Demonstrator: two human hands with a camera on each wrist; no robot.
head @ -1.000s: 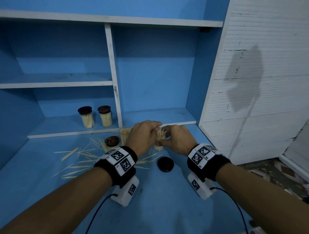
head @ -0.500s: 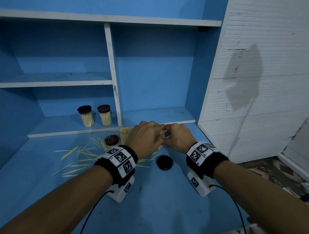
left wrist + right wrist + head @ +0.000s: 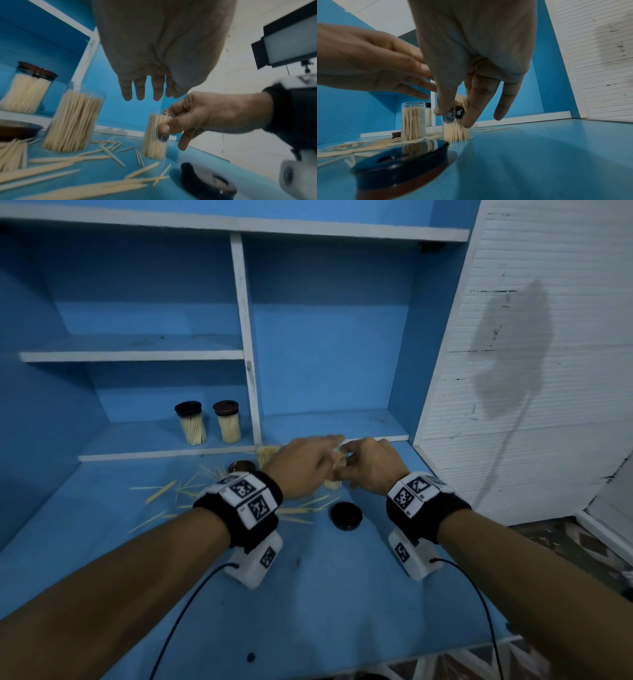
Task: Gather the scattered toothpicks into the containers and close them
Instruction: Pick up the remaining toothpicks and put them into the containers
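Observation:
A clear toothpick container (image 3: 457, 133) stands open on the blue surface, full of toothpicks. My right hand (image 3: 453, 117) pinches its upper wall between thumb and fingers (image 3: 164, 128). My left hand (image 3: 142, 93) hovers just above and left of it with fingers straight, holding nothing. In the head view both hands (image 3: 301, 463) (image 3: 370, 465) meet over this container (image 3: 332, 484). A second open full container (image 3: 72, 121) stands to its left. Loose toothpicks (image 3: 161, 494) lie scattered on the left. A dark lid (image 3: 346, 515) lies near my right wrist, and a brown lid (image 3: 241, 466) near the second container.
Two lidded toothpick containers (image 3: 191, 424) (image 3: 227, 422) stand on the low shelf at the back left. A white vertical divider (image 3: 245, 344) rises behind the hands. A white slatted panel (image 3: 513, 371) closes off the right side. A dark light panel (image 3: 291, 40) shows in the left wrist view.
My left hand's fingers, curled at the container's mouth before, have straightened and lifted off it. The right hand keeps its pinch on the container.

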